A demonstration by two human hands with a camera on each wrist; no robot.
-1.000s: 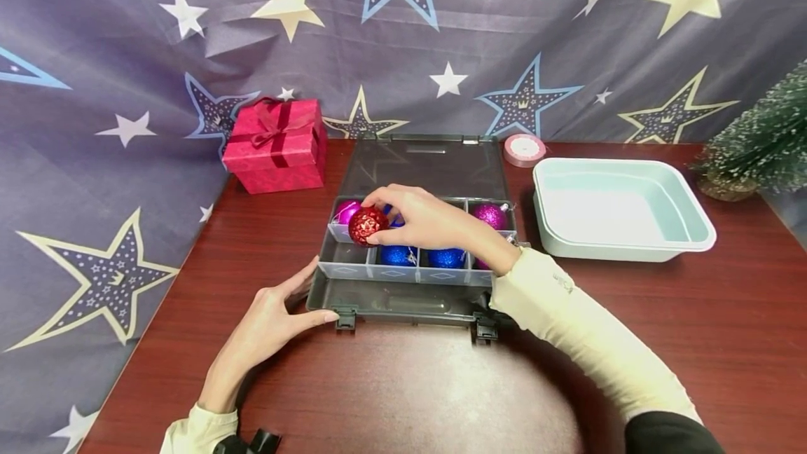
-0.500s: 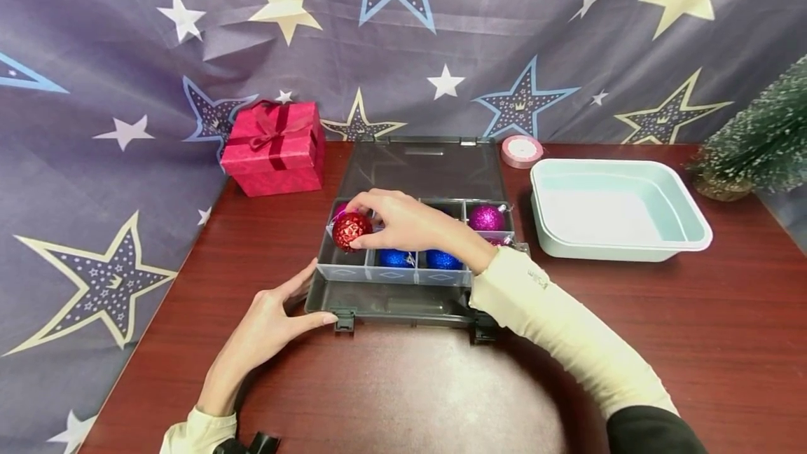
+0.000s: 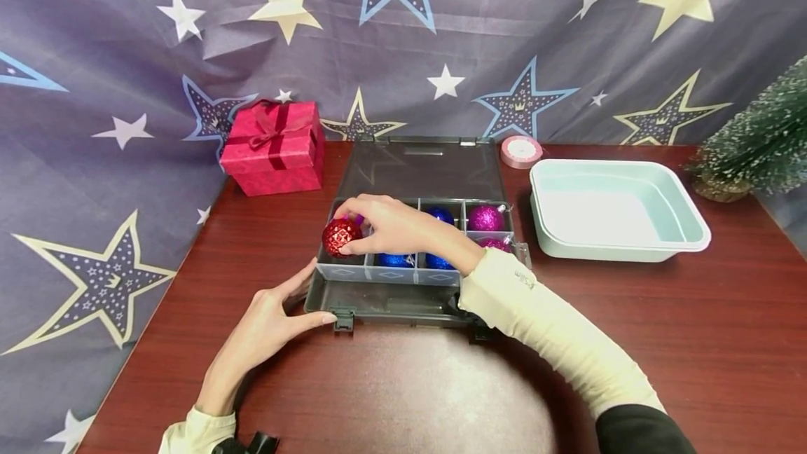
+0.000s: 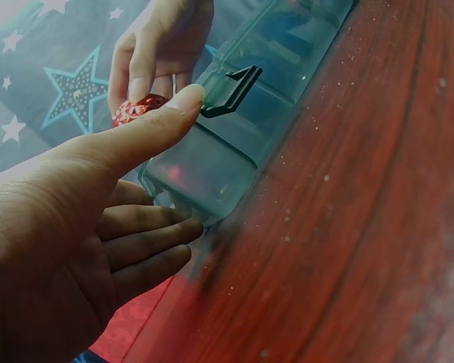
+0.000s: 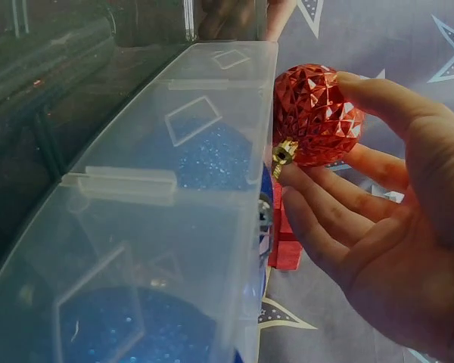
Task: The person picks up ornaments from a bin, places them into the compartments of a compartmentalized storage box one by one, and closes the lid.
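A red faceted Christmas ball (image 3: 341, 236) with a gold cap (image 5: 284, 152) is pinched by my right hand (image 3: 400, 226), thumb on one side and fingers on the other. The ball is just over the front left compartment of a dark, divided storage box (image 3: 391, 300), its lid (image 3: 425, 167) laid back. Other compartments hold blue glitter balls (image 3: 440, 260) and magenta ones (image 3: 485, 218); my right hand hides part of them. My left hand (image 3: 265, 324) rests at the box's front left corner. Its thumb touches the front edge by a latch (image 3: 344, 321), fingers extended along the side.
A pale green basin (image 3: 621, 247) stands right of the box, with a pink ribbon roll (image 3: 522, 151) behind the gap between them. A red gift box (image 3: 274, 153) is at the back left. A frosted small tree (image 3: 756, 139) stands far right, and a star-patterned cloth (image 3: 403, 54) hangs behind.
My right hand has carried the red ball leftward and slightly toward me, from the edge of the left compartments to over the front left one. The left hand has stayed put.
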